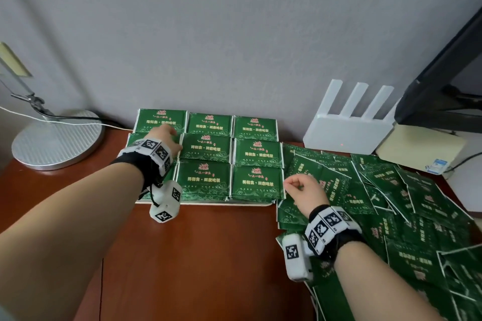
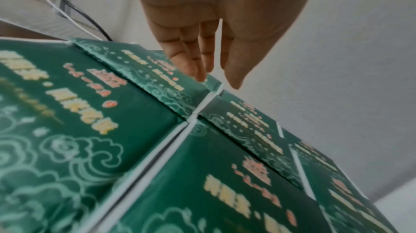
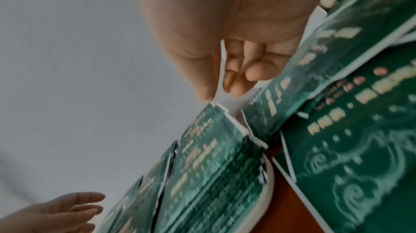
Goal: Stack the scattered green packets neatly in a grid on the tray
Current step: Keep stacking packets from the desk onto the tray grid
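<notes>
Green packets stand in three-by-three stacks (image 1: 206,148) on a white tray (image 1: 208,203) against the wall. My left hand (image 1: 167,135) reaches over the left column with straight fingers, and its fingertips (image 2: 199,75) touch the top packet of the back-left stack (image 2: 144,75). It holds nothing. My right hand (image 1: 303,187) hovers just right of the tray with its fingers (image 3: 236,80) curled in and empty. Its thumb tip sits by the corner of the front-right stack (image 3: 216,148). Several loose green packets (image 1: 391,190) lie scattered on the right of the table.
A round metal lamp base (image 1: 57,138) with cables stands at the left. A white router (image 1: 347,128), a beige box (image 1: 417,148) and a dark monitor (image 1: 443,91) stand at the back right. Bare wooden table (image 1: 195,255) lies in front of the tray.
</notes>
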Action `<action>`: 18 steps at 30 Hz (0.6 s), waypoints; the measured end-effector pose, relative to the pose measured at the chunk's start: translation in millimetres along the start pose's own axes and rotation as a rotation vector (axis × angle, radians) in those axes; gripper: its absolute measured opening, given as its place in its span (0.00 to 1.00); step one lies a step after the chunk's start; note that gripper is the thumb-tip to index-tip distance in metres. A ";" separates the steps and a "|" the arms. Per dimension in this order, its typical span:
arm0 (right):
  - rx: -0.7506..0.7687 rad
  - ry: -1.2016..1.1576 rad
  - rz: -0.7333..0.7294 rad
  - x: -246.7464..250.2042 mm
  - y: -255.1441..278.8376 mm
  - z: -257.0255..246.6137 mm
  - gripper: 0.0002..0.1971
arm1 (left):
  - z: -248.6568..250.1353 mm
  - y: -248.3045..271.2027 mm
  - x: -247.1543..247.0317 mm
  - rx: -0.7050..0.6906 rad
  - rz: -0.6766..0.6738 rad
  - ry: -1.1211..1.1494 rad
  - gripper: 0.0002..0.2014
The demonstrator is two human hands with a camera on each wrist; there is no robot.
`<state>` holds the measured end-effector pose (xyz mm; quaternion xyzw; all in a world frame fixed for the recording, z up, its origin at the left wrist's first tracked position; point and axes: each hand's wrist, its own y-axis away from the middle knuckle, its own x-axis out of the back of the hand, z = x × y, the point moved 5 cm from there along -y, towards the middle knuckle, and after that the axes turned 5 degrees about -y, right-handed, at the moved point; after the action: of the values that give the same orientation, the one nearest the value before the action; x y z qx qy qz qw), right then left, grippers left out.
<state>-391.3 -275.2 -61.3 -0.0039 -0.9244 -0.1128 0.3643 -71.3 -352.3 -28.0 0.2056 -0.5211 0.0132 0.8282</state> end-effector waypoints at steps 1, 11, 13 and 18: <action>0.008 0.006 0.013 6.1 1.4 -1.5 0.02 | 3.8 5.1 1.5 -0.021 0.019 -0.016 0.25; 0.061 0.161 0.045 101.8 56.9 -7.8 0.09 | 79.3 108.3 -34.0 -0.355 -0.062 -0.246 0.24; 0.037 0.204 0.035 121.0 76.3 6.0 0.10 | 95.0 132.3 -53.9 -0.439 -0.121 -0.330 0.22; -0.091 0.271 -0.087 144.3 123.8 58.2 0.13 | 128.0 186.5 -110.7 -0.580 -0.305 -0.398 0.16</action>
<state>-525.3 -153.1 20.2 0.0349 -0.8600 -0.1698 0.4800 -275.6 -205.7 -15.5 0.0366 -0.6172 -0.2983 0.7271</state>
